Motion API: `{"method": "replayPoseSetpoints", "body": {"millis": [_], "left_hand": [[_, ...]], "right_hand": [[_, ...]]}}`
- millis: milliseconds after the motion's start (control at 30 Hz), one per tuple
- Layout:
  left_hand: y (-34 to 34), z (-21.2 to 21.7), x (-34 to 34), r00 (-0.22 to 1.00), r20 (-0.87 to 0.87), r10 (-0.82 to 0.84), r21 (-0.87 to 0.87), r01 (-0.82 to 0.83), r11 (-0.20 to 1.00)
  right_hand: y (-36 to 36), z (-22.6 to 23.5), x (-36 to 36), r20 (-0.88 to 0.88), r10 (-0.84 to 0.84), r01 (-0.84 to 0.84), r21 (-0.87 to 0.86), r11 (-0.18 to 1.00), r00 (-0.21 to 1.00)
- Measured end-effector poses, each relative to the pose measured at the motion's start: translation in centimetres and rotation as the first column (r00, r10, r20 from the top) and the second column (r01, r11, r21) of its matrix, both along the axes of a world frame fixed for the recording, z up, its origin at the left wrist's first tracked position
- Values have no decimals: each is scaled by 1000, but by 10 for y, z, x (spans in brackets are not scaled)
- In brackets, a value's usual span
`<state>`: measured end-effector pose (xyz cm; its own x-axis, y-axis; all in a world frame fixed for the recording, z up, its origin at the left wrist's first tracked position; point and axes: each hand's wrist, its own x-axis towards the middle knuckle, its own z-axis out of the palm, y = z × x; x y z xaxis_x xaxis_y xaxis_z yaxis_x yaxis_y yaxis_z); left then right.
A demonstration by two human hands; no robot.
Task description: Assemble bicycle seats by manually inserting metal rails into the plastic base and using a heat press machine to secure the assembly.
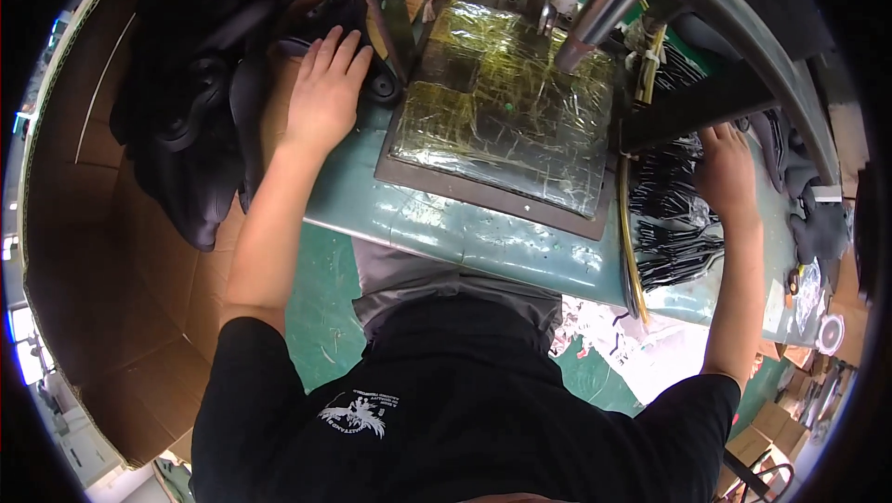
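My left hand (325,94) lies flat, fingers stretched and slightly apart, on a dark piece with a round-holed end (382,87), left of the press. Beside it is a heap of black, soft-looking shaped pieces (200,122). On the right, beyond the press frame, my right hand (728,173) is closed, its fingers bent and pressed together; the tips are partly hidden, and what they grip cannot be made out. Near it lie bundles of thin black strips (664,192) and a dark piece (769,131). Between my hands is the press's flat bed pad (506,108), covered in shiny, yellowish, wrinkled film.
Above the pad hang a metal cylinder (604,15) and the dark curved press frame (743,11). A large cardboard box (121,317) stands at left. Yellowish tubing (634,271) runs down the right side of the green-grey table (446,234). Boxes (776,424) stand at lower right.
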<state>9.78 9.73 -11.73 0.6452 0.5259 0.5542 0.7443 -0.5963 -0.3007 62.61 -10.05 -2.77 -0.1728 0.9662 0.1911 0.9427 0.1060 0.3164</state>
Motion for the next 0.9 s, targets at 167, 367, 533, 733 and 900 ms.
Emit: {"method": "replayPoseSetpoints", "body": {"millis": [167,367,533,733,900], "left_hand": [[9,9,-18,991,-128,25,-272,-60,960],[-71,42,-27,948,25,-317,-189,316,930],[-154,36,65,840,181,-512,-327,542,774],[-127,48,79,885,201,-420,-347,465,815],[-81,45,34,906,300,-299,-745,418,519]], "right_hand": [[-60,25,-16,-369,-160,232,161,959,915],[-175,-4,-13,-888,-229,525,17,851,400],[-165,-25,-88,-994,-83,379,-102,920,-66],[-142,-19,-156,-931,-250,36,-268,963,-266],[-132,-44,-178,-940,-302,-91,-290,953,-160]]}}
